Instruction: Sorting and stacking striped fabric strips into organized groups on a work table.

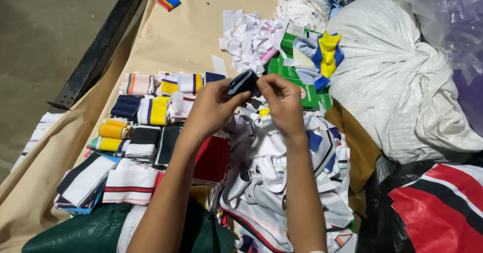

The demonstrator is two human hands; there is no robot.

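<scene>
1. A surface (191, 36) under tan cloth fills the view, with grey floor to the left beyond a dark rail (100, 41).
2. Folded striped bands (146, 112) lie in rows on the left of the surface; a loose heap of white printed pieces (271, 172) lies near, under the forearms.
3. Both hands meet over the middle of the surface on one small folded navy piece (244, 82), held up clear of the heap.
4. The left hand (211, 109) pinches the piece's left near edge, thumb on top and fingers under it.
5. The right hand (283, 99) pinches the right edge, fingertips pressed together on the fabric.
6. The piece's long axis runs roughly left to right, between the two grips; it lies just far of both hands, and neither hand is plainly nearer.
7. Far of the hands lie white scraps (249, 39), and to their right a green box (302, 84) with blue and yellow fabric (327, 51) on it.
8. A white sack (397, 71) fills the right side; a red, black and white cloth (443, 202) lies near right.
9. Hard to tell: how many layers the navy piece has, and its underside, hidden by the fingers. A green bag (90, 233) is cut off at the near edge.
</scene>
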